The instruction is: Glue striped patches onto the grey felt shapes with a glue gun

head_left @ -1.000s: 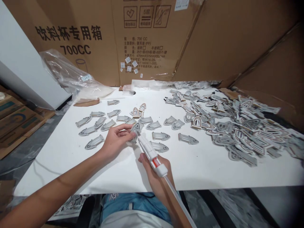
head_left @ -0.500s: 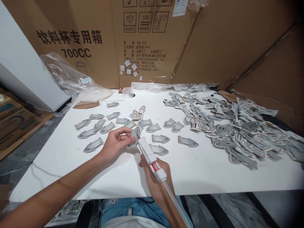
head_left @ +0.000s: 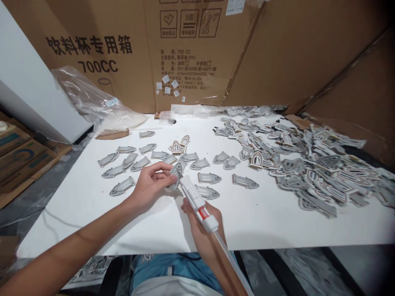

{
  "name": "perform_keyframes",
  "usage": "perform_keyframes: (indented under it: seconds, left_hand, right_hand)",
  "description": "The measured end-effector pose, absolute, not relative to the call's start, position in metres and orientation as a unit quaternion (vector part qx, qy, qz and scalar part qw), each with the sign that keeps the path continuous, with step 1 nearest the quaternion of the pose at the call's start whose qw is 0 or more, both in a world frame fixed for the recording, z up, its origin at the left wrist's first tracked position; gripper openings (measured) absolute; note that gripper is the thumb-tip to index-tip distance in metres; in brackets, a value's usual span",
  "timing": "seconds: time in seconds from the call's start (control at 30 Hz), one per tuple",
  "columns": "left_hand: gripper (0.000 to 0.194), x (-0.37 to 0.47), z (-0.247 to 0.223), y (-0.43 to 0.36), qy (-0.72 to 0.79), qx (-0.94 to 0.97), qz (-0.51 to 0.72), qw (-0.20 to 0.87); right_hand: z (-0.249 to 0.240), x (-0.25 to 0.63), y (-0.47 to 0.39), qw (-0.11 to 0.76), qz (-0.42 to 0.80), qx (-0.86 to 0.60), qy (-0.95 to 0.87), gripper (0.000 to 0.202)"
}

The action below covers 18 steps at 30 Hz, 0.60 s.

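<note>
Between its thumb and fingers, my left hand [head_left: 154, 183] pinches a grey arch-shaped piece [head_left: 176, 170] above the white table [head_left: 247, 218]. My right hand [head_left: 202, 224] is wrapped round a white glue gun [head_left: 193, 195] with a red part. The gun's tip is close beside the held piece; whether they touch cannot be made out. Several similar grey pieces [head_left: 122, 186] lie spread around my hands. Just behind the held piece sit a few brown-and-white window-shaped pieces [head_left: 176, 147].
A large heap of grey and white pieces [head_left: 324, 172] covers the table's right side. Cardboard [head_left: 191, 74] stands along the back. A clear plastic bag [head_left: 92, 102] lies at the back left. A pale rod trails from the gun toward my body.
The gun's rear has shifted slightly right and its tip a little, beside the held piece. My left hand keeps its pinch. The whole view has moved slightly.
</note>
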<state>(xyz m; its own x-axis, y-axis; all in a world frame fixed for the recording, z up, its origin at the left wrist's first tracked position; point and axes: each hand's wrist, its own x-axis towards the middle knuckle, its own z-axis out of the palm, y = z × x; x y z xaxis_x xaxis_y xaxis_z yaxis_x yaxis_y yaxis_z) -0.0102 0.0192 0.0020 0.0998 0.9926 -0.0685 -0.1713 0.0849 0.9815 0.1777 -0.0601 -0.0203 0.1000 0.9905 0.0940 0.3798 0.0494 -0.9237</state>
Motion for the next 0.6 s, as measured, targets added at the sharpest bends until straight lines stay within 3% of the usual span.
perform_keyframes:
  seconds: [0.2,0.37,0.6]
  left_hand:
    - [0.02,-0.013,0.002,0.017,0.458,0.591,0.512,0.422]
    - [0.015,-0.019,0.001,0.02,0.405,0.715,0.515,0.246]
    - [0.022,-0.024,0.006,0.026,0.445,0.667,0.503,0.322]
  right_hand:
    - [-0.013,0.177,-0.061,0.477,0.375,-0.582,-0.542,0.039]
    - [-0.018,0.179,-0.058,0.441,0.402,-0.566,-0.569,0.031]
    - [-0.01,0.181,-0.058,0.442,0.395,-0.563,-0.576,0.024]
